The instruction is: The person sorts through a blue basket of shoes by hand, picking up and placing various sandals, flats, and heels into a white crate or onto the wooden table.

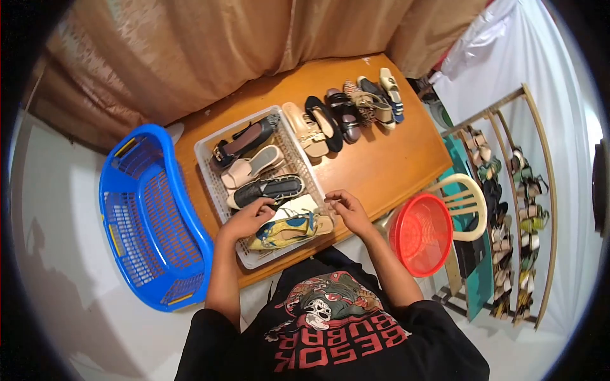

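Observation:
In the head view, a white perforated basket [204,166] on the table holds several shoes lying in a row. My left hand [249,220] reaches over its near left part, fingers stretched forward at the edge of a flat white piece [297,206]. Just beyond those fingertips lies a black flat shoe [270,189]. A yellow shoe with a blue inside [289,231] lies nearest me, beside that hand. My right hand [349,211] hovers at the basket's right rim, fingers loosely bent and apart, with nothing in them. A beige sandal [254,166] and a dark strappy sandal [248,140] fill the far part.
Several pairs of shoes stand in a row on the orange wooden table [375,165], starting with beige sandals [305,130]. To the left is a large blue basket [166,209]. At right are a red basin [422,235], a cream chair [470,206] and a shoe rack [548,209].

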A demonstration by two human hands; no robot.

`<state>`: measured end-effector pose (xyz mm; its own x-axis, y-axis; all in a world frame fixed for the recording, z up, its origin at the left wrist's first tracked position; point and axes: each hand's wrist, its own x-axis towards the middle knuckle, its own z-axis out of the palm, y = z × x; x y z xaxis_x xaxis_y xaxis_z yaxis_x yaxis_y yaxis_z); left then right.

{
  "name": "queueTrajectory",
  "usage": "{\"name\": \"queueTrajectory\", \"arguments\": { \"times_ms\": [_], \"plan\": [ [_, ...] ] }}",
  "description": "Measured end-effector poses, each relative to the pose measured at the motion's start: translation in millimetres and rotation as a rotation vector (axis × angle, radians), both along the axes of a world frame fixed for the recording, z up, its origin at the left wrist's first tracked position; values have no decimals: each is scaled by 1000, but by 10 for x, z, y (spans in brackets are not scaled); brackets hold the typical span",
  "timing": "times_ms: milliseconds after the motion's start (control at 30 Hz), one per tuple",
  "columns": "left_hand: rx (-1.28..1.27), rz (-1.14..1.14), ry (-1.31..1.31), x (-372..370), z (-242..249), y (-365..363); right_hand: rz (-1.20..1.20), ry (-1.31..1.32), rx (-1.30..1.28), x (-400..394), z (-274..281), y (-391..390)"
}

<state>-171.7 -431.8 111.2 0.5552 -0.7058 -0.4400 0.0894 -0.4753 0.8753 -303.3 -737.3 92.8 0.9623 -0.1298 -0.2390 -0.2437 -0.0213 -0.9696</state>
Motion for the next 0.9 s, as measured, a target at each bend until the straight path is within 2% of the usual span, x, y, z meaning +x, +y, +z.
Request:
{"name": "queueTrajectory", "arguments": {
  "times_ms": [133, 200, 367, 467, 633, 833, 900],
  "plan": [
    [-93, 54, 35, 75, 126, -261, 17, 63, -51, -262, -99, -11],
    [-197, 142, -91, -8, 177, -429, 24, 79, -92, -312, -124, 16],
    [-454, 58, 174, -318, 501, -700, 61, 134, -60, -257, -93, -3],
    [-406, 82, 195, -538, 633, -787, 83, 58, -48, -226, -3, -115],
    [-316, 223, 117, -814, 591, -981, 146, -35, -16, -354, -72, -498],
    [-270, 452, 13, -1462, 654, -1595, 301, 53, 89, -711, -175, -1251],
    [-285, 483, 25, -1723, 654, -1833, 252, 131, 261, -833, -265, -1478]
  ]
}}
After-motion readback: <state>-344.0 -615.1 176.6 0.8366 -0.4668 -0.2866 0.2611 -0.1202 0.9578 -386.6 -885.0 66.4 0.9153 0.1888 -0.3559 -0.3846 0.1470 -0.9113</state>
